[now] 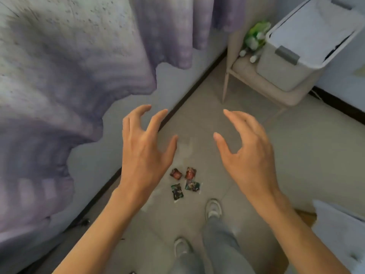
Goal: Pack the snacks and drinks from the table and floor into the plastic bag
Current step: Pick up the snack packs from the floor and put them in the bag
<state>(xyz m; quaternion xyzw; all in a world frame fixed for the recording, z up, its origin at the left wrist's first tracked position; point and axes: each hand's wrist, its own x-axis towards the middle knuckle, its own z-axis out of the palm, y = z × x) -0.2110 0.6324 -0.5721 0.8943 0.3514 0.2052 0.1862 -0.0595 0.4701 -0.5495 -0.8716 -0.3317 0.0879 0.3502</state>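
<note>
Several small snack packets lie on the grey tiled floor just ahead of my feet: two reddish-brown ones (176, 173) (190, 173) and two dark green ones (177, 191) (193, 185). A faint clear plastic bag (185, 147) lies on the floor just beyond them, hard to make out. My left hand (145, 153) and my right hand (249, 155) hover above the packets with fingers spread and curled, holding nothing. The hands are apart, with the bag and the packets showing in the gap between them.
A purple curtain (65, 91) hangs along the wall on the left. At the back right a beige chair (254, 76) carries a grey storage bin (292, 62) and green bottles (255, 37). My shoes (213, 209) stand near the packets.
</note>
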